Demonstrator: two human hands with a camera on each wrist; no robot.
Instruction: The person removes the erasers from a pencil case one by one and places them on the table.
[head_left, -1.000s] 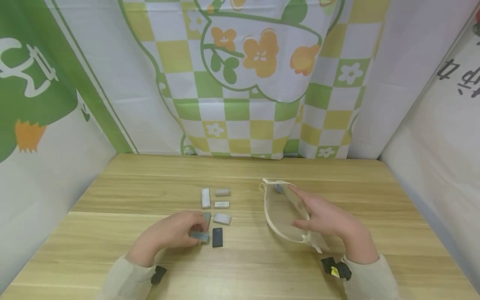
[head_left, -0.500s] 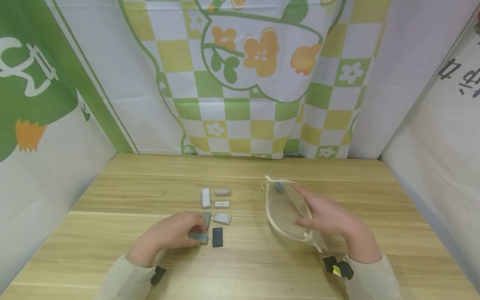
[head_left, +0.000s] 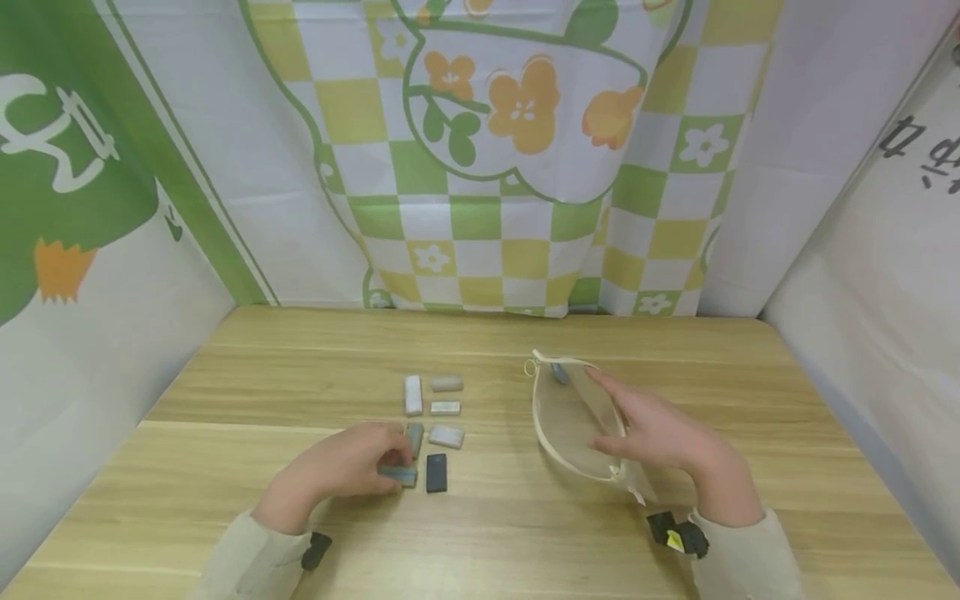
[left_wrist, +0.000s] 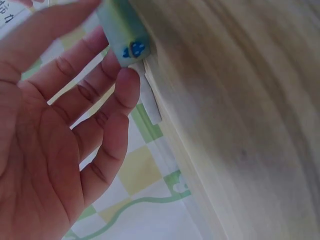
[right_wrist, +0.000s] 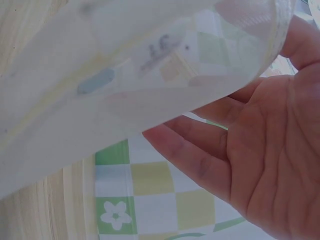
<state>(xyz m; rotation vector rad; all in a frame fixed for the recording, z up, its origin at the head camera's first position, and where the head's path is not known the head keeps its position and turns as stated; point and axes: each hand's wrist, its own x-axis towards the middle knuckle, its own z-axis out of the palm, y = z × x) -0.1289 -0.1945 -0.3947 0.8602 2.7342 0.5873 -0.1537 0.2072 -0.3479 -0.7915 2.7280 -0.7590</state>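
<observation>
In the head view my left hand (head_left: 341, 462) rests low over the table and holds a blue-green eraser (head_left: 403, 477) between thumb and fingers. Its end shows a small blue printed figure in the left wrist view, where the eraser (left_wrist: 126, 32) lies close on the wood. Right beside these fingers is a greenish eraser (head_left: 415, 440), partly covered by them. My right hand (head_left: 667, 429) grips one side of a translucent zip pouch (head_left: 566, 429), its mouth spread wide. Inside the pouch, a small blue item (head_left: 559, 373) lies at the far end.
Near the left hand lie a dark eraser (head_left: 437, 472) and a white one (head_left: 447, 436). Farther back are a small white block (head_left: 446, 408), a beige block (head_left: 447, 383) and a long white block (head_left: 413, 395). A checked curtain (head_left: 487, 250) hangs behind the table (head_left: 495, 542).
The right hand has shifted slightly right with the pouch. The eraser at the left hand has slid a little to the left, then stayed put.
</observation>
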